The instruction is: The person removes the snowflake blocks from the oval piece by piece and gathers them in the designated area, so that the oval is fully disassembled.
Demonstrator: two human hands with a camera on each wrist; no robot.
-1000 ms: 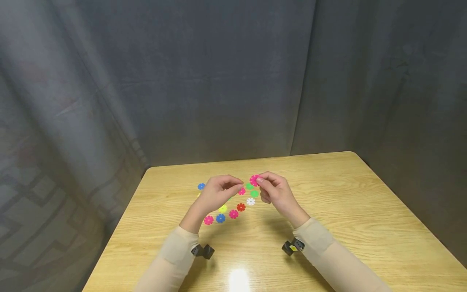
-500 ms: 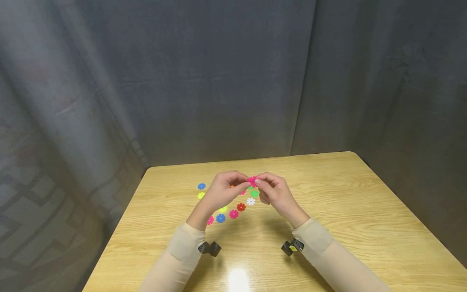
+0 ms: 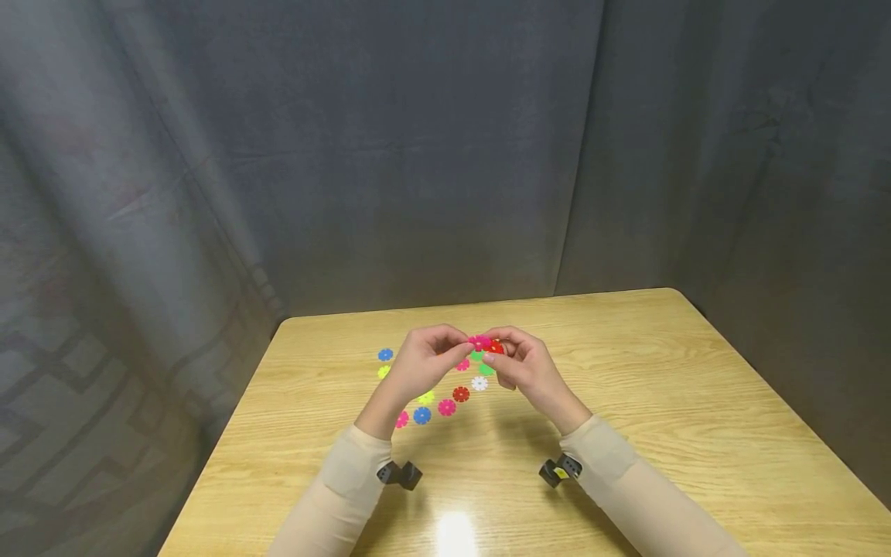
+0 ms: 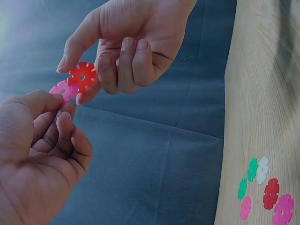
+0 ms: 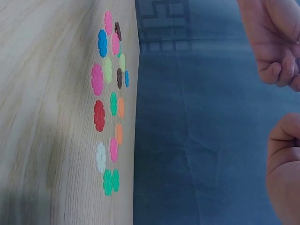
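No box, tray or bowl shows in any view; the loose plastic snowflake discs (image 3: 445, 391) lie flat straight on the wooden counter (image 3: 661, 402), in a scatter of pink, blue, yellow, red, white and green beneath and just behind the hands. Both forearms, in pale sleeves (image 3: 612, 456), come in from the near edge and angle toward each other, with the hands raised above the counter over the scatter. The left hand (image 3: 425, 363) has its fingers (image 4: 70, 136) curled in, and its thumb and forefinger pinch a pink disc (image 4: 63, 89) at the edge. The right hand (image 3: 525, 367) faces it with its three lower fingers (image 4: 126, 61) folded toward the palm, while its thumb and forefinger pinch a red disc (image 4: 82, 76). The two discs meet between the hands, the red one overlapping the pink one's rim; whether their slots are engaged cannot be told. The right wrist view shows only the knuckles of both hands at its edge, beside the discs lying on the counter.
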